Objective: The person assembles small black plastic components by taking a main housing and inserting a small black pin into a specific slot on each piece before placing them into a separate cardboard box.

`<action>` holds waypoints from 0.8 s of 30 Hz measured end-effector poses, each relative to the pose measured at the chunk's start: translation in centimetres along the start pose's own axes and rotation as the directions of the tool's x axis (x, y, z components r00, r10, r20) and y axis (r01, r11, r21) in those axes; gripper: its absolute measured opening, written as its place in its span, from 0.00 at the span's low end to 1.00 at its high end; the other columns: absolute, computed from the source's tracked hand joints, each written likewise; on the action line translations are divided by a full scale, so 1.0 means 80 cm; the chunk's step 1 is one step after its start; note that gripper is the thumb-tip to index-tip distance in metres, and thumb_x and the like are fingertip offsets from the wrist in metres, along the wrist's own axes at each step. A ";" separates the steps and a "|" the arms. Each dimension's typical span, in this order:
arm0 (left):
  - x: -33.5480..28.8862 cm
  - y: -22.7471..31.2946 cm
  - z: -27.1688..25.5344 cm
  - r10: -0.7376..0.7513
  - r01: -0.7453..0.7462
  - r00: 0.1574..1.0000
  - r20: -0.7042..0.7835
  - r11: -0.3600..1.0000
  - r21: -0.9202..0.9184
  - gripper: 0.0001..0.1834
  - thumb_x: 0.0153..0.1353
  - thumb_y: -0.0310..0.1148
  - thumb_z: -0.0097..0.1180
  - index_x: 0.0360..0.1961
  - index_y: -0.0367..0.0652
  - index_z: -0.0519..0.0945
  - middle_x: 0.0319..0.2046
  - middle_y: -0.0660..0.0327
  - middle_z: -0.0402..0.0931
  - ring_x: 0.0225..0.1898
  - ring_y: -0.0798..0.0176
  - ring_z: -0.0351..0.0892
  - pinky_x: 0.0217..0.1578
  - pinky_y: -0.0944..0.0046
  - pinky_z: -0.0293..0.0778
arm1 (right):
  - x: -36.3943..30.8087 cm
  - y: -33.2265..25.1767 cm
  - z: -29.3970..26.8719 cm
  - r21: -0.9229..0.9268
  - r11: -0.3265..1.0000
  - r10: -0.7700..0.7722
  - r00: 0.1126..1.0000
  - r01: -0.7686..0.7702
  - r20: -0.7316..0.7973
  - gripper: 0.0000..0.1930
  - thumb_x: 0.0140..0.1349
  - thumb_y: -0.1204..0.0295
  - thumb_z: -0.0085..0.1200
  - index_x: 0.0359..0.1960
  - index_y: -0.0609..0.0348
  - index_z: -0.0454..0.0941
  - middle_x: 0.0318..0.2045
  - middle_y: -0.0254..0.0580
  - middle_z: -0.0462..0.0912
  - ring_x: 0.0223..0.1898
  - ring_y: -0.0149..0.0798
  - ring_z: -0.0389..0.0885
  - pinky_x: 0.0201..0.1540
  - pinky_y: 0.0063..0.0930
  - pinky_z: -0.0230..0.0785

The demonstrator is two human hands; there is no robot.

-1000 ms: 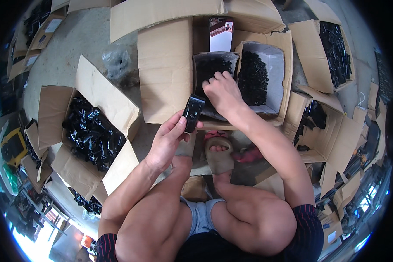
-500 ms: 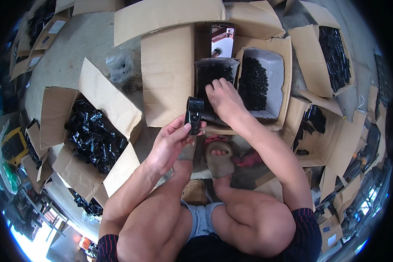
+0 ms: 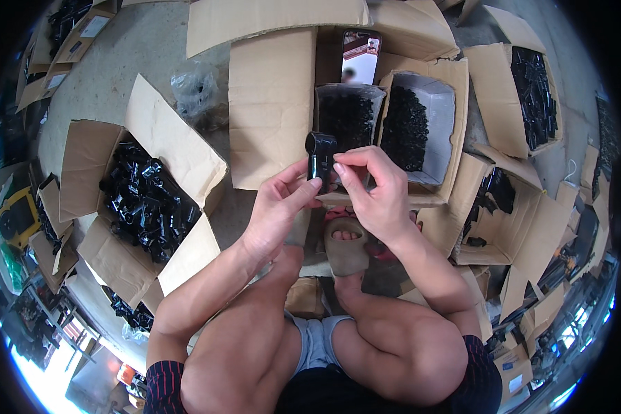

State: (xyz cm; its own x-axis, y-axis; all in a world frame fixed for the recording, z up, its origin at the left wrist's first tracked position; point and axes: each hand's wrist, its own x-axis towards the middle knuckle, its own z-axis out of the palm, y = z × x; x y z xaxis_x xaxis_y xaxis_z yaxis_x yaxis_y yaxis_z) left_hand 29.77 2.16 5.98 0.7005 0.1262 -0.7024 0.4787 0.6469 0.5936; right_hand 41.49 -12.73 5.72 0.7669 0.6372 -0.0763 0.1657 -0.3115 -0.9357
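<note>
Now holding a black part [image 3: 322, 153] above mid-frame in the left grip [image 3: 277, 207], long axis toward the top. Close by its right edge with right grip [image 3: 383, 196]; cannot tell if grasping anything

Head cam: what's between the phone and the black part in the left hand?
In the head view, the left grey-walled bin, with small black pieces inside, lies between the phone and the black part.

No print can be read: a white label [image 3: 95, 26] is borne by the upper-left box [image 3: 74, 51], another by the lower-right box [image 3: 522, 368], both too small.
</note>
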 end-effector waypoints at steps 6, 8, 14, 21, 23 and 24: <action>-0.003 -0.002 0.014 0.031 -0.031 0.999 -0.037 0.999 -0.004 0.24 0.71 0.30 0.58 0.66 0.37 0.73 0.43 0.66 0.83 0.38 0.76 0.77 0.48 0.70 0.74 | -0.006 0.020 0.014 -0.146 0.949 -0.297 0.948 0.280 -0.110 0.06 0.59 0.80 0.66 0.37 0.62 0.82 0.36 0.45 0.85 0.37 0.46 0.84 0.39 0.35 0.77; -0.001 -0.005 0.012 0.044 -0.044 0.998 -0.033 0.999 0.002 0.25 0.71 0.29 0.58 0.67 0.36 0.72 0.45 0.65 0.83 0.41 0.76 0.78 0.47 0.70 0.75 | -0.007 0.023 0.015 -0.117 0.957 -0.278 0.953 0.265 -0.119 0.07 0.58 0.81 0.66 0.37 0.61 0.83 0.36 0.44 0.85 0.37 0.45 0.84 0.39 0.35 0.77; 0.000 -0.005 0.011 0.085 -0.080 0.995 -0.049 0.993 0.089 0.28 0.71 0.26 0.57 0.70 0.30 0.67 0.48 0.61 0.84 0.46 0.77 0.79 0.45 0.72 0.77 | -0.009 0.022 0.011 -0.059 0.972 -0.233 0.966 0.227 -0.111 0.08 0.57 0.82 0.66 0.38 0.62 0.83 0.35 0.43 0.85 0.36 0.44 0.85 0.37 0.33 0.78; -0.001 -0.006 0.015 0.156 -0.148 0.986 -0.065 0.982 0.117 0.29 0.71 0.24 0.57 0.69 0.26 0.66 0.47 0.58 0.83 0.46 0.77 0.77 0.47 0.73 0.76 | -0.006 0.015 0.003 -0.130 0.968 -0.225 0.972 0.216 -0.064 0.09 0.59 0.78 0.67 0.41 0.62 0.84 0.32 0.44 0.85 0.31 0.41 0.84 0.33 0.31 0.76; -0.001 -0.008 0.016 0.176 -0.165 0.981 -0.076 0.978 0.130 0.29 0.71 0.24 0.57 0.69 0.26 0.65 0.48 0.57 0.83 0.46 0.76 0.77 0.47 0.73 0.76 | -0.009 0.016 0.005 -0.147 0.971 -0.203 0.976 0.190 -0.081 0.09 0.59 0.77 0.68 0.40 0.61 0.84 0.31 0.43 0.84 0.30 0.41 0.83 0.32 0.32 0.76; -0.001 -0.008 0.019 0.187 -0.175 0.979 -0.086 0.975 0.136 0.29 0.70 0.24 0.57 0.69 0.25 0.65 0.48 0.57 0.84 0.47 0.76 0.77 0.47 0.73 0.76 | -0.010 0.016 0.006 -0.156 0.972 -0.191 0.977 0.176 -0.089 0.08 0.59 0.77 0.68 0.40 0.61 0.84 0.31 0.43 0.84 0.30 0.41 0.83 0.32 0.32 0.75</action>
State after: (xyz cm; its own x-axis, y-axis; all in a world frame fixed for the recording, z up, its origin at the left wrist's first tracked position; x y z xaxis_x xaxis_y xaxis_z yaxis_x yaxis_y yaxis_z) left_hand 30.17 0.60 6.25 0.7297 0.3093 -0.6098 0.4165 0.5063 0.7551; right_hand 40.79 -13.28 4.37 0.7734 0.6193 0.1352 0.3928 -0.3007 -0.8691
